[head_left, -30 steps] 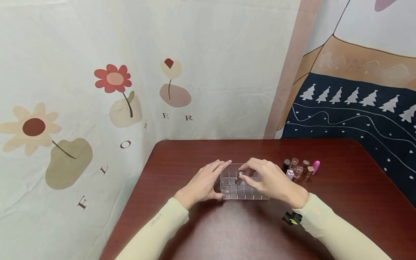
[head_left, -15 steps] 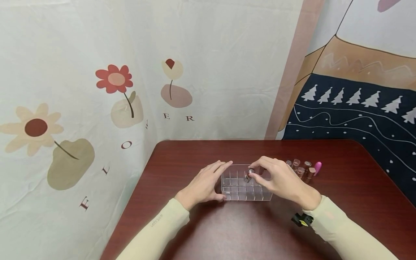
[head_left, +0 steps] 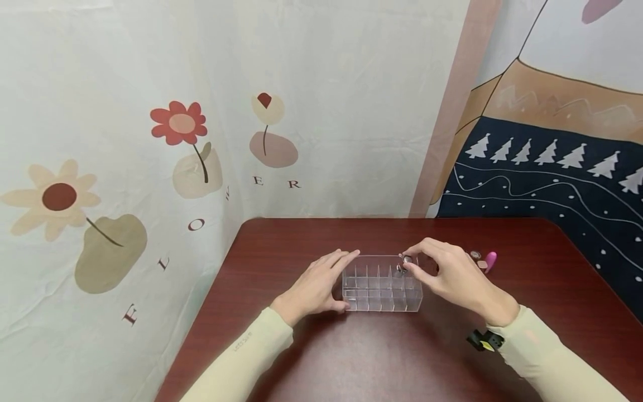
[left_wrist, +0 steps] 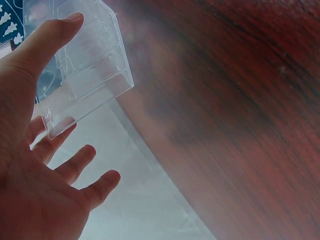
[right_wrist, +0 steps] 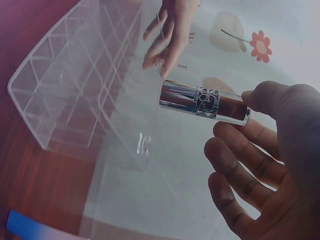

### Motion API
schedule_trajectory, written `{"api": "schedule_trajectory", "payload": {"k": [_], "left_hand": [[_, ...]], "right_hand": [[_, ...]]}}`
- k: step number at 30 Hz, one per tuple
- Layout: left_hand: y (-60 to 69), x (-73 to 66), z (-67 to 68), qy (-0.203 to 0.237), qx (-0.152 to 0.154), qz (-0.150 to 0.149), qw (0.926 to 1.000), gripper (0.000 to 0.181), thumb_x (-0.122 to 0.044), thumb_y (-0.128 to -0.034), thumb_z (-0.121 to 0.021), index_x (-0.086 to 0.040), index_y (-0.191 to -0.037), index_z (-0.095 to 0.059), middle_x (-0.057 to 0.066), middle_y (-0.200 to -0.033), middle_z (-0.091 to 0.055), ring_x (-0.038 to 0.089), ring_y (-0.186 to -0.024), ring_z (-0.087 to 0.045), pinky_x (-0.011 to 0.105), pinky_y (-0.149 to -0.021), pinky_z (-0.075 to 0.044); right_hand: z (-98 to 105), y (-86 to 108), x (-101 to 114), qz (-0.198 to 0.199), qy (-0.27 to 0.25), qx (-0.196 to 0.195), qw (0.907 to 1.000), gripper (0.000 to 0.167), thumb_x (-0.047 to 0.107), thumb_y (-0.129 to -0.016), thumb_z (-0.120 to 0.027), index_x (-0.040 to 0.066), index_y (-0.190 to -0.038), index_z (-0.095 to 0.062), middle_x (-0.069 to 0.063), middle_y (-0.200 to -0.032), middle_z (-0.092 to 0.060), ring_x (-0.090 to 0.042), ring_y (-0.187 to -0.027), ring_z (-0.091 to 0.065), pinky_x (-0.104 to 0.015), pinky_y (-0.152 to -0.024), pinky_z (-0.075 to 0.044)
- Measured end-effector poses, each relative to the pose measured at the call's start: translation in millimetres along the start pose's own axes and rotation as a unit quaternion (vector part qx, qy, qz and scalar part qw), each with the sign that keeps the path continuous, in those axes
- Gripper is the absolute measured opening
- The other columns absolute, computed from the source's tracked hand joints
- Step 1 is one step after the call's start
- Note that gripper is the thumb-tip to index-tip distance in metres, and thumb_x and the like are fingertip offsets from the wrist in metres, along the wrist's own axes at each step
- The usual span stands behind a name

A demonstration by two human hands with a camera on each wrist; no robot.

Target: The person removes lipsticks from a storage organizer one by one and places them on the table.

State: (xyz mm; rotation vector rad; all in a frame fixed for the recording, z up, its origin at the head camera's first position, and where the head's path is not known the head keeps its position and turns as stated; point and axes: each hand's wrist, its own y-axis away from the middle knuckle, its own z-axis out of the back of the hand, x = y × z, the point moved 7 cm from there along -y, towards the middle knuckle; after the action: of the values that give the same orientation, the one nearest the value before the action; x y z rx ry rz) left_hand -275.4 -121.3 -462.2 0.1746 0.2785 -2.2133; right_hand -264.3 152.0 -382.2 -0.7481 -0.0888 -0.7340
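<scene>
A clear plastic organizer (head_left: 383, 304) with rows of small compartments stands on the table in the head view. My left hand (head_left: 312, 283) grips its left end, thumb at the front and fingers toward the back; in the left wrist view the thumb lies across the clear wall (left_wrist: 82, 102). Between thumb and fingertips, my right hand (head_left: 459, 276) pinches a lip gloss tube (right_wrist: 205, 102) with a shiny silver cap and a see-through dark red body. The tube is held over the organizer's back right corner, cap end pointing away from the hand. Whether it touches a compartment is hard to tell.
Behind the right hand, partly hidden, stand a bright pink tube (head_left: 491, 261) and a few lipsticks (head_left: 482, 264). The dark red wooden table (head_left: 351, 363) reaches back to a flower-printed cloth (head_left: 341, 139).
My right hand has moved to the right with the lip gloss tube, from the organizer's middle to its right back corner. It now hides more of the lipsticks. The left hand keeps its place.
</scene>
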Motion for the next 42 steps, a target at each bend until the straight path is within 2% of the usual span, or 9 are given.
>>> {"api": "schedule_trajectory", "payload": {"k": [5,7,18,23,29,36,42], "left_hand": [[0.9,-0.2,-0.6,-0.001,0.002,0.001,1.0,0.132,-0.041,-0.0823,-0.109,-0.022,-0.186,-0.03,0.014,-0.182,-0.049,0.04,-0.173,-0.047,0.067,-0.134,-0.049],[0.8,-0.3,-0.7,-0.003,0.002,0.001,1.0,0.132,-0.041,-0.0822,-0.109,-0.022,-0.186,-0.03,0.014,-0.182,-0.049,0.04,-0.173,-0.047,0.067,-0.135,-0.049],[1.4,0.0,-1.2,-0.006,0.003,0.007,1.0,0.131,-0.042,-0.083,-0.108,-0.024,-0.186,-0.029,0.014,-0.183,-0.048,0.039,-0.173,-0.047,0.066,-0.135,-0.049],[2.1,0.0,-0.7,-0.007,0.001,0.008,0.9999,0.131,-0.042,-0.0831,-0.108,-0.023,-0.186,-0.029,0.014,-0.182,-0.049,0.04,-0.173,-0.047,0.066,-0.134,-0.05],[2.5,0.0,-1.6,-0.003,-0.001,0.009,1.0,0.131,-0.042,-0.0836,-0.108,-0.024,-0.186,-0.028,0.014,-0.182,-0.049,0.04,-0.172,-0.047,0.067,-0.132,-0.052],[2.2,0.0,-2.2,-0.004,-0.003,0.005,1.0,0.13,-0.042,-0.0842,-0.107,-0.023,-0.186,-0.028,0.013,-0.183,-0.049,0.041,-0.172,-0.048,0.067,-0.133,-0.051],[1.7,-0.4,-2.2,-0.006,-0.003,0.004,1.0,0.131,-0.042,-0.0836,-0.108,-0.023,-0.186,-0.029,0.013,-0.183,-0.048,0.041,-0.172,-0.048,0.066,-0.135,-0.049]], "right_hand": [[11.3,4.4,-6.0,-0.012,0.003,-0.009,0.9999,0.032,0.006,-0.092,-0.097,0.02,-0.118,-0.085,0.013,-0.099,-0.079,-0.004,-0.077,-0.065,-0.011,-0.068,-0.051],[15.9,6.4,-8.3,-0.015,0.008,-0.013,0.9998,0.034,0.005,-0.09,-0.098,0.022,-0.117,-0.085,0.015,-0.096,-0.076,-0.001,-0.077,-0.064,-0.009,-0.069,-0.049],[36.9,20.3,-22.8,-0.038,0.039,-0.036,0.9979,0.038,0.005,-0.087,-0.101,0.023,-0.115,-0.084,0.016,-0.098,-0.078,0.0,-0.081,-0.068,-0.006,-0.075,-0.052],[43.8,26.0,-29.1,-0.049,0.046,-0.043,0.9968,0.038,0.006,-0.086,-0.102,0.022,-0.115,-0.084,0.015,-0.095,-0.075,0.003,-0.078,-0.059,-0.007,-0.069,-0.048],[52.0,32.1,-38.6,-0.061,0.063,-0.053,0.9948,0.038,0.005,-0.084,-0.103,0.021,-0.114,-0.084,0.015,-0.093,-0.075,0.005,-0.079,-0.061,-0.004,-0.073,-0.05],[65.4,40.7,-51.6,-0.066,0.074,-0.07,0.9926,0.036,0.003,-0.084,-0.101,0.018,-0.112,-0.085,0.01,-0.092,-0.078,0.0,-0.076,-0.065,-0.006,-0.069,-0.048],[74.6,51.5,-67.0,-0.09,0.09,-0.071,0.9893,0.033,0.006,-0.086,-0.101,0.017,-0.113,-0.085,0.007,-0.091,-0.079,0.002,-0.075,-0.063,-0.006,-0.068,-0.048]]}}
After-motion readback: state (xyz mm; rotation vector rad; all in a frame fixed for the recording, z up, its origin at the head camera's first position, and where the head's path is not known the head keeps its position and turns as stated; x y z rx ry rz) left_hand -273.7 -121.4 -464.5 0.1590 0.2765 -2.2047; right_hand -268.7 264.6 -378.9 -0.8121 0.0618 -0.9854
